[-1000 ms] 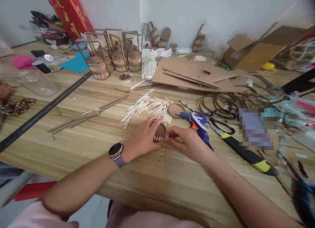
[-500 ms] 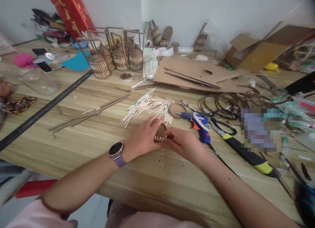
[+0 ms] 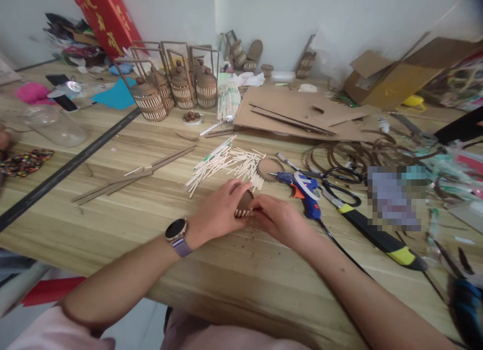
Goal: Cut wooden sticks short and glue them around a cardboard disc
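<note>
My left hand [image 3: 217, 206], with a watch on its wrist, is closed around a small round cardboard piece [image 3: 243, 203] whose near edge carries a row of short pale sticks. At that piece's right edge, my right hand [image 3: 277, 219] pinches what looks like one short stick, mostly hidden by the fingertips. Just beyond the hands lies a heap of cut pale sticks [image 3: 245, 161]. Beside the heap rests a cardboard disc with a dark rim [image 3: 270, 169]. A blue glue gun [image 3: 304, 186] lies to the right of my right hand, its nozzle pointing left.
Scissors [image 3: 343, 184], a black-and-yellow utility knife [image 3: 381, 236] and pliers [image 3: 458, 269] lie on the right. Brown strips [image 3: 132, 176] cross on the left. Several small lidded baskets [image 3: 151, 103] stand behind, near a flat cardboard sheet [image 3: 287, 106]. Another person's hand [image 3: 4, 141] shows at far left.
The view has shifted very slightly. Both hands stay at the round cardboard piece, with hardly any visible movement. The other person's hand at far left has moved mostly out of view.
</note>
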Demonstrator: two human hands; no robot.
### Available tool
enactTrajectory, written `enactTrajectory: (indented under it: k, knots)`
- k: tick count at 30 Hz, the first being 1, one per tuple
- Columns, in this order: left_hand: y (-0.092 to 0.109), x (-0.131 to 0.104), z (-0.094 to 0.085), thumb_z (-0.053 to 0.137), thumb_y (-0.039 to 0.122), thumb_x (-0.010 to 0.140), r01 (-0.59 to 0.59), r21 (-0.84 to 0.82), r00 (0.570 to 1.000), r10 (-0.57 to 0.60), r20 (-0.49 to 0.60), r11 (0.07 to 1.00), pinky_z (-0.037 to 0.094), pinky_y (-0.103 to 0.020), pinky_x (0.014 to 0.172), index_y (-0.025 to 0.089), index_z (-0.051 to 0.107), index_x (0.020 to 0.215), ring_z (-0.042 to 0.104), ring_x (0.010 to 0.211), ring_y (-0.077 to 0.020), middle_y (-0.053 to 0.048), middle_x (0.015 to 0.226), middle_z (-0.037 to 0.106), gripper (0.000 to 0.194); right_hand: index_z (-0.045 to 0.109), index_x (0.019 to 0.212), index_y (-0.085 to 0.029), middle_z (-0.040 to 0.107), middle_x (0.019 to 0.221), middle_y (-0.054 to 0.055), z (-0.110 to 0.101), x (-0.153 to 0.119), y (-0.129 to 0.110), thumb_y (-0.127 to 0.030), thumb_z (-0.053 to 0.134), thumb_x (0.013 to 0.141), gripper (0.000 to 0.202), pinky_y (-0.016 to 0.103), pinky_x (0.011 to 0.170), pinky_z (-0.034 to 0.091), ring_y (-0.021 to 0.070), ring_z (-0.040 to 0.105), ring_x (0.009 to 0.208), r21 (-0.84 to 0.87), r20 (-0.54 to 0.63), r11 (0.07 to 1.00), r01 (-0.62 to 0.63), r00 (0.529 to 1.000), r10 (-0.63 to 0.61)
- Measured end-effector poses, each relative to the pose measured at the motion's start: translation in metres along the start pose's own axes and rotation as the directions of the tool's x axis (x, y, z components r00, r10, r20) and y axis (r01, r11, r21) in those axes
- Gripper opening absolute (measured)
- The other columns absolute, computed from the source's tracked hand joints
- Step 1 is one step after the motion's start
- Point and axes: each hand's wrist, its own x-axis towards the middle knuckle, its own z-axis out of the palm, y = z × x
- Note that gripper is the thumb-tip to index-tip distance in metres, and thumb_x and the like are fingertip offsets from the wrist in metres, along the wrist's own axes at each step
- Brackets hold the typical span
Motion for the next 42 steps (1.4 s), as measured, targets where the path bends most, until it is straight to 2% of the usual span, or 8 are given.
enactTrajectory:
  k: [12, 15, 20, 23, 27, 28, 34, 42]
  knots:
    - [-0.004, 0.001, -0.002, 0.074, 0.024, 0.074, -0.017, -0.025, 1.0, 0.018, 0.009, 1.0, 0.044, -0.046, 0.107, 0.019, 0.037, 0.138, 0.047, 0.131, -0.0307, -0.015, 0.14, 0.043, 0.074, 0.06, 0.093, -0.02, 0.07, 0.085, 0.005, -0.002, -0.002, -0.001, -0.012, 0.056, 0.086, 0.011, 0.027, 0.066, 0.048, 0.0178, 0.065, 0.075, -0.032, -0.004, 0.999, -0.008, 1.0, 0.008]
    - [-0.003, 0.001, -0.004, 0.073, 0.025, 0.074, 0.0, -0.034, 1.0, 0.001, 0.026, 0.999, 0.044, -0.047, 0.107, 0.02, 0.037, 0.138, 0.048, 0.13, -0.0306, -0.015, 0.142, 0.042, 0.074, 0.061, 0.105, -0.019, 0.072, 0.09, 0.006, -0.015, -0.005, -0.005, -0.018, 0.057, 0.087, 0.018, 0.027, 0.065, 0.049, 0.0173, 0.066, 0.072, -0.05, -0.036, 0.997, -0.056, 0.998, 0.054]
    - [-0.003, 0.0, -0.009, 0.069, 0.022, 0.078, 0.016, -0.053, 0.997, -0.012, 0.082, 0.998, 0.042, -0.045, 0.11, 0.021, 0.038, 0.14, 0.046, 0.133, -0.0303, -0.014, 0.148, 0.038, 0.069, 0.065, 0.083, -0.02, 0.071, 0.073, 0.004, -0.047, -0.019, 0.001, -0.029, 0.05, 0.091, 0.02, 0.027, 0.058, 0.045, 0.0175, 0.064, 0.063, -0.212, -0.171, 0.949, -0.233, 0.965, 0.199]
    - [-0.005, 0.0, -0.012, 0.074, 0.024, 0.077, 0.001, -0.081, 0.994, 0.007, 0.107, 0.997, 0.039, -0.047, 0.112, 0.023, 0.036, 0.142, 0.042, 0.136, -0.0316, -0.013, 0.152, 0.034, 0.075, 0.068, 0.087, -0.022, 0.073, 0.078, 0.005, -0.059, -0.03, 0.011, -0.036, 0.05, 0.089, 0.023, 0.029, 0.055, 0.042, 0.0211, 0.066, 0.065, -0.347, -0.22, 0.844, -0.409, 0.91, 0.351]
    - [-0.006, 0.0, -0.013, 0.08, 0.026, 0.074, -0.008, -0.085, 0.994, 0.017, 0.107, 0.996, 0.04, -0.049, 0.112, 0.025, 0.037, 0.141, 0.043, 0.137, -0.0327, -0.013, 0.152, 0.036, 0.08, 0.064, 0.096, -0.021, 0.065, 0.062, 0.002, -0.061, -0.037, 0.02, -0.052, 0.058, 0.082, 0.034, 0.028, 0.045, 0.03, 0.0232, 0.06, 0.054, -0.381, -0.39, 0.605, -0.698, 0.715, 0.58]
    - [-0.005, 0.0, -0.012, 0.081, 0.027, 0.073, -0.003, -0.077, 0.995, 0.01, 0.095, 0.997, 0.04, -0.051, 0.112, 0.025, 0.038, 0.14, 0.043, 0.136, -0.0333, -0.014, 0.151, 0.037, 0.08, 0.064, 0.095, -0.021, 0.063, 0.06, 0.002, -0.061, -0.037, 0.021, -0.053, 0.059, 0.081, 0.035, 0.027, 0.045, 0.029, 0.0235, 0.059, 0.054, -0.379, -0.399, 0.579, -0.722, 0.692, 0.601]
    - [0.001, -0.001, -0.005, 0.087, 0.031, 0.067, 0.044, -0.031, 0.999, -0.045, -0.023, 0.999, 0.04, -0.056, 0.11, 0.022, 0.041, 0.137, 0.043, 0.135, -0.0362, -0.018, 0.145, 0.043, 0.085, 0.065, 0.085, -0.023, 0.067, 0.067, 0.005, -0.065, -0.038, 0.028, -0.046, 0.05, 0.087, 0.028, 0.029, 0.049, 0.03, 0.0223, 0.058, 0.056, -0.344, -0.382, 0.636, -0.69, 0.722, 0.577]
    - [0.003, 0.0, -0.004, 0.087, 0.031, 0.067, 0.074, -0.015, 0.996, -0.075, -0.041, 0.997, 0.041, -0.052, 0.11, 0.019, 0.042, 0.136, 0.043, 0.135, -0.0352, -0.019, 0.145, 0.043, 0.084, 0.065, 0.08, -0.02, 0.063, 0.06, 0.005, -0.092, -0.039, 0.018, -0.045, 0.059, 0.084, 0.026, 0.032, 0.055, 0.034, 0.0202, 0.056, 0.056, -0.154, -0.519, 0.622, -0.768, 0.599, 0.61]
